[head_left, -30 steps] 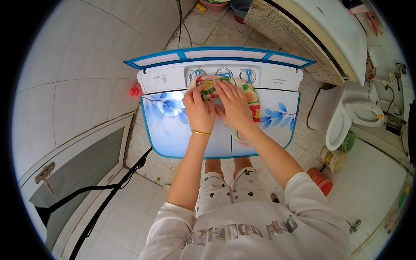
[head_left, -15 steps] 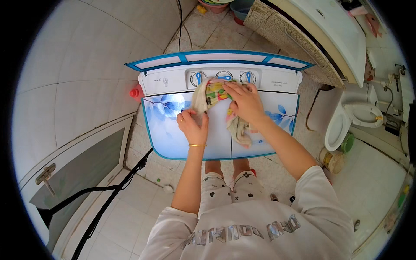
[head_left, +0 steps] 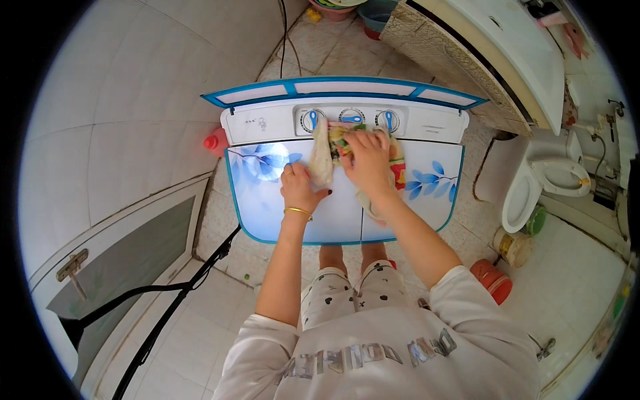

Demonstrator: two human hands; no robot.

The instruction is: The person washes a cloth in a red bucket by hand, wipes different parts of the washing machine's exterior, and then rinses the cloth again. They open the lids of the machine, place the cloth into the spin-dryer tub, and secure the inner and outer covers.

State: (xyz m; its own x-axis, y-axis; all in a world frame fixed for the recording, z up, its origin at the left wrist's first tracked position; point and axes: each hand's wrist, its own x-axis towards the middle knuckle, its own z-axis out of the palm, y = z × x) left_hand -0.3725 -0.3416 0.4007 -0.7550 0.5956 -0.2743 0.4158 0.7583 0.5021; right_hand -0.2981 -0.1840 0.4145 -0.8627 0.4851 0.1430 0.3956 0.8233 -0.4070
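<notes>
My right hand (head_left: 368, 163) presses a crumpled, multicoloured cloth (head_left: 322, 157) against the top of a washing machine (head_left: 280, 217), just below its dials. The fingers curl over the cloth, which spreads out on both sides of the hand and hangs down partly under the wrist. To its left, my left hand (head_left: 302, 189) rests palm down on the white lid with blue leaf prints, holding nothing, its thumb held apart. A control panel (head_left: 263, 125) with three blue-and-white dials (head_left: 351, 119) runs behind the hands. Along the back stands a raised blue-framed cover (head_left: 350, 88).
A pink-red bottle (head_left: 215, 142) stands left of the machine, near the wall. Black poles (head_left: 167, 327) cross the lower left by a door (head_left: 127, 267). At right are a toilet (head_left: 523, 200), a red bucket (head_left: 492, 281) and a sink counter (head_left: 507, 47). Basins (head_left: 377, 17) sit at the back.
My right hand has moved left and slightly down with the cloth, which is now bunched nearer the dials. My left hand has flattened onto the lid. The red bucket has come into sight.
</notes>
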